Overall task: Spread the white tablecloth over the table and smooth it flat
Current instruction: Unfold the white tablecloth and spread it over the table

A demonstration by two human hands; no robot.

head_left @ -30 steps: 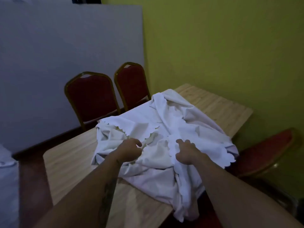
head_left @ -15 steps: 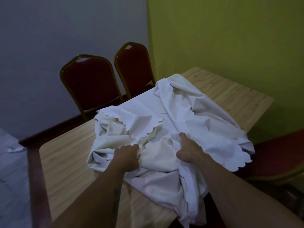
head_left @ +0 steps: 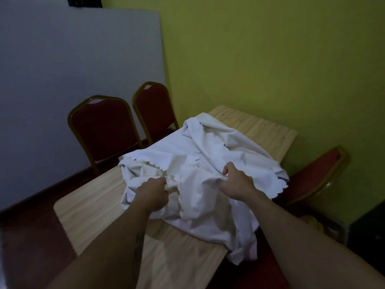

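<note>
A white tablecloth [head_left: 210, 155] with scalloped edges lies bunched in a heap on the light wooden table [head_left: 93, 203]. It covers the table's middle, and one corner hangs over the near right edge. My left hand [head_left: 154, 191] grips a fold on the heap's left side. My right hand [head_left: 236, 181] grips a raised fold near the heap's middle. Both hands lift the gathered cloth a little.
Two red chairs with gold frames [head_left: 104, 130] [head_left: 154, 109] stand along the table's far left side. A third red chair [head_left: 316, 174] sits at the right by the green wall. A grey board leans against the wall behind. The floor is dark red.
Both hands closed on folds of the cloth and pulled them up and slightly apart. The scalloped flap in the middle shifted. The camera view tilted up.
</note>
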